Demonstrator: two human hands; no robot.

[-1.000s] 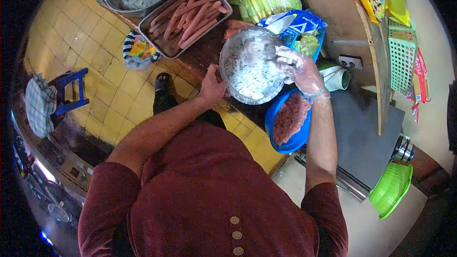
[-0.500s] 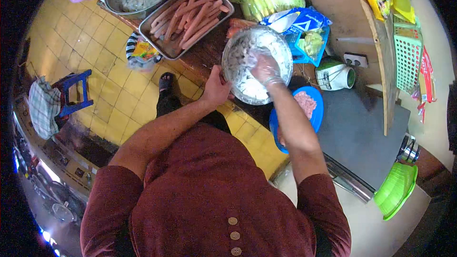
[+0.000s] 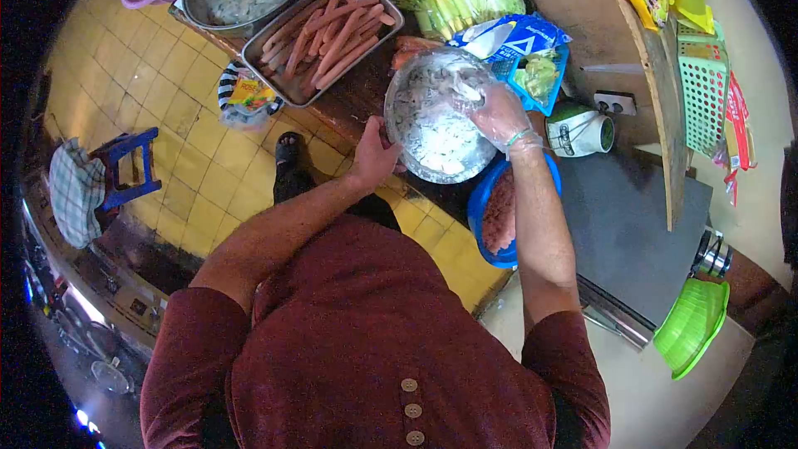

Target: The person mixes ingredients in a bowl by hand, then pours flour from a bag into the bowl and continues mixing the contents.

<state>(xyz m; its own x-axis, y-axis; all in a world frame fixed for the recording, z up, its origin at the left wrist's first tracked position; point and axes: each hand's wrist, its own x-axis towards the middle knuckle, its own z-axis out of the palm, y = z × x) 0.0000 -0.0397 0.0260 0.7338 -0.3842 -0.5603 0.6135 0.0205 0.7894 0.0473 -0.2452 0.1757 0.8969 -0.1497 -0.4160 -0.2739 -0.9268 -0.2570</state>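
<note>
The person is mixing white floured pieces in the metal bowl [image 3: 439, 120] at the table's near edge. The bare left hand [image 3: 374, 154] clasps its rim; the gloved right hand [image 3: 497, 112] pinches a clump, lifted rightward from the bowl's middle half a second ago. Next, it needs turning under.

Maroon buttoned shirt, sleeves pushed up; clear glove on right hand [image 3: 499, 112].

Metal bowl [image 3: 432, 129] between both hands, sausage tray [image 3: 324, 29] to its left, minced-meat bowl [image 3: 501, 216] just right, nearer the person.
</note>
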